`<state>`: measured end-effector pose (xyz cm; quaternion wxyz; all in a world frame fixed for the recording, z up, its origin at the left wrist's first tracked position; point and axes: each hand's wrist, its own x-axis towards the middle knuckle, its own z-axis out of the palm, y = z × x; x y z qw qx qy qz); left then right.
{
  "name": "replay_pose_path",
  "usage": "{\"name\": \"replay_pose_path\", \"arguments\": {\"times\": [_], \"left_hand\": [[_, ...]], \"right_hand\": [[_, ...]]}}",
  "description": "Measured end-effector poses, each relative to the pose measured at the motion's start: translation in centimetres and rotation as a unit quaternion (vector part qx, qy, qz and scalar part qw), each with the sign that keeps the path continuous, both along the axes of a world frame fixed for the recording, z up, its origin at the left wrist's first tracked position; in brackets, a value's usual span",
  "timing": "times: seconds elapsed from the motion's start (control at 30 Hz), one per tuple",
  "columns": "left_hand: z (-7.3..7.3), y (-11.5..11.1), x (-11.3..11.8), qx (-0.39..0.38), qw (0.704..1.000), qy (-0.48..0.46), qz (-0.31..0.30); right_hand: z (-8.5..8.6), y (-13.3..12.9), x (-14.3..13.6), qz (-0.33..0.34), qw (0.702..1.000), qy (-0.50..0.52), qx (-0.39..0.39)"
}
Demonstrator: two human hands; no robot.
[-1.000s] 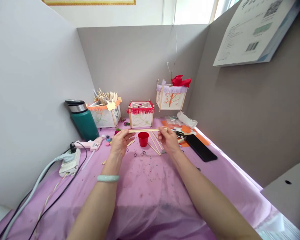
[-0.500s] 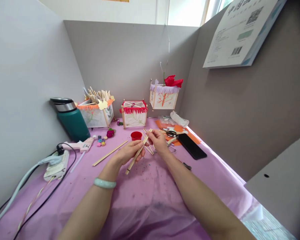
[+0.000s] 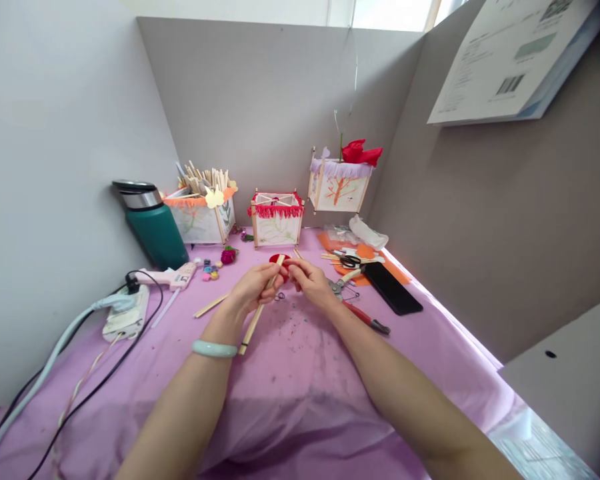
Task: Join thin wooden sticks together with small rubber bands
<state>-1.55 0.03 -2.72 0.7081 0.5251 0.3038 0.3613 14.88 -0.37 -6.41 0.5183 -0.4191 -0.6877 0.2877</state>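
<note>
My left hand [image 3: 257, 287] is closed around light wooden sticks [image 3: 252, 328], which lie side by side and slant from upper right to lower left. A dark mark crosses them near the lower end. My right hand [image 3: 307, 280] is at their upper end, with thumb and fingertips pinched together. Whatever those fingertips hold is too small to make out. Behind both hands is a red cup [image 3: 279, 258], partly covered by them. Another wooden stick [image 3: 211, 305] lies on the purple cloth left of my left hand.
Red-handled pliers [image 3: 363, 316], black scissors [image 3: 351, 261] and a phone [image 3: 393, 288] lie to the right. On the left are a glue gun [image 3: 173, 281], a power strip [image 3: 126, 317] with cables and a teal bottle [image 3: 156, 230]. Decorated boxes [image 3: 279, 230] stand along the back partition.
My right hand's fingers have come off the upper part of the sticks and now pinch beside their end. The sticks sit a little lower and steeper. The camera view has shifted slightly.
</note>
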Motion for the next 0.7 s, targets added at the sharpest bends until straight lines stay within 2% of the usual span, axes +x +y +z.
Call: {"name": "replay_pose_path", "arguments": {"times": [0.1, 0.2, 0.27, 0.33, 0.4, 0.47, 0.6, 0.7], "left_hand": [[0.1, 0.8, -0.8, -0.007, 0.996, -0.018, 0.086], [0.1, 1.2, -1.2, -0.002, 0.989, -0.002, 0.151], [0.1, 1.2, -1.2, 0.003, 0.986, 0.010, 0.165], [0.2, 1.0, -1.1, 0.011, 0.988, 0.020, 0.152], [0.3, 0.7, -1.0, 0.014, 0.991, 0.036, 0.126], [0.3, 0.5, -0.9, 0.011, 0.993, 0.057, 0.103], [0.1, 0.4, -0.7, 0.021, 0.991, 0.099, 0.089], [-0.2, 0.4, -0.5, 0.050, 0.987, 0.141, 0.065]], "right_hand": [[-0.6, 0.0, 0.1, -0.024, 0.980, -0.191, 0.040], [-1.2, -0.3, -0.2, -0.033, 0.928, -0.368, 0.042], [-1.5, -0.6, -0.7, -0.051, 0.904, -0.423, 0.043], [-1.6, -0.6, -1.0, -0.060, 0.895, -0.440, 0.049], [-1.6, -0.5, -1.0, -0.049, 0.905, -0.419, 0.048], [-1.5, -0.1, -0.6, -0.034, 0.932, -0.359, 0.041], [-0.9, 0.5, 0.1, -0.036, 0.987, -0.156, -0.005], [-0.4, 0.5, 0.2, -0.016, 0.998, -0.032, -0.055]]}}
